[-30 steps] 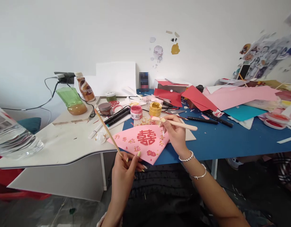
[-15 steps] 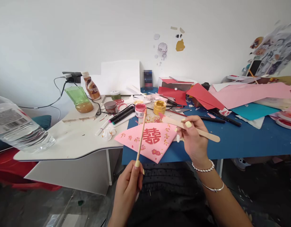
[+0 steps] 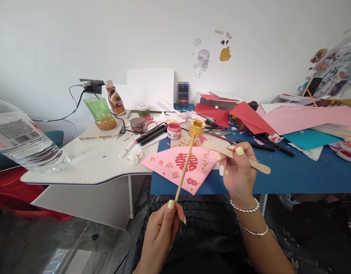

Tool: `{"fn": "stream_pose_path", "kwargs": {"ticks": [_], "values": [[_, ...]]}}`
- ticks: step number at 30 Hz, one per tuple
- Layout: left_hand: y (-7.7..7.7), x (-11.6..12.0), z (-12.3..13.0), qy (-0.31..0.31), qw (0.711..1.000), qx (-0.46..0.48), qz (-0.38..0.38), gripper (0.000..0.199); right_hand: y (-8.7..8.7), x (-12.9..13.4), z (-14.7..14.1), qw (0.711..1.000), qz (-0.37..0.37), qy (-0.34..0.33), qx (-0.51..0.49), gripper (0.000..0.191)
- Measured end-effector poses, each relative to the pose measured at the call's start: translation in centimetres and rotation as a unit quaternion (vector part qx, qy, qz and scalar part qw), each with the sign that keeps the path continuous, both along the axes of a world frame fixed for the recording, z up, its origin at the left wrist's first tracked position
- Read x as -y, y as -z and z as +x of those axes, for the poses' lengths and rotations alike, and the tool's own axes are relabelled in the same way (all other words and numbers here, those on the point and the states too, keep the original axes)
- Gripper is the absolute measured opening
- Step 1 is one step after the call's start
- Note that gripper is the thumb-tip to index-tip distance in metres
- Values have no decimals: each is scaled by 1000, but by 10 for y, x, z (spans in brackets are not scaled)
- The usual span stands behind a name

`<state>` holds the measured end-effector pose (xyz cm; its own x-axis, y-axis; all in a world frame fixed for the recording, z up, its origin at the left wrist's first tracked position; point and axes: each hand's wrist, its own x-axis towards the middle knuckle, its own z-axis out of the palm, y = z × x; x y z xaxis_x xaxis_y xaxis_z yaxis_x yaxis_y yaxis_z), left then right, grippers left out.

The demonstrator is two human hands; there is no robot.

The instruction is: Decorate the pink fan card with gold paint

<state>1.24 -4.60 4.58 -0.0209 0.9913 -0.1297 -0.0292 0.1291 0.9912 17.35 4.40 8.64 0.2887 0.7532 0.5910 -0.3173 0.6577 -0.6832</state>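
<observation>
My left hand [image 3: 164, 224] grips the lower end of a thin wooden stick [image 3: 184, 173], which slants up across a pink fan-shaped paper [image 3: 164, 160] with red characters and flowers. In my right hand [image 3: 240, 171] is a flat wooden stick [image 3: 259, 166] with a pale, pink-tipped front part. A thin pointed tool also shows at my right fingertips. The thin stick's upper tip overlaps the view just below an open yellow paint jar [image 3: 197, 128]; contact cannot be made out. Beside that jar stands an open pink paint jar [image 3: 174, 131].
Black markers [image 3: 152, 135] and a crumpled tissue [image 3: 135, 156] lie left of the paper. A green cup [image 3: 99, 114], a brown bottle [image 3: 115, 99] and a large water bottle [image 3: 27, 140] stand farther left. Red sheets [image 3: 252, 118] and pink paper [image 3: 306, 118] are piled at right.
The thin stick has swung right, its tip moving from the pink jar towards the yellow jar. My left hand has shifted slightly right. The whole view has shifted a little.
</observation>
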Motion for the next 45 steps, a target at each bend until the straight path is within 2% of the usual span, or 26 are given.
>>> {"fn": "stream_pose_path", "kwargs": {"ticks": [18,32,36,42,45], "values": [[0,-1,-1,8,1000,-14,10,54,-1,-4,1,1000,-4,-25,-11,13],[-1,0,0,5,1000,10,-2,54,0,-4,2,998,-27,49,40,20],[-1,0,-1,-3,1000,11,5,53,1,-4,4,998,-22,34,37,19],[1,-2,0,-8,998,56,-6,47,11,-3,2,998,-23,56,30,9],[2,-8,3,-10,992,117,55,40,21,2,-5,993,-24,77,90,7]]}}
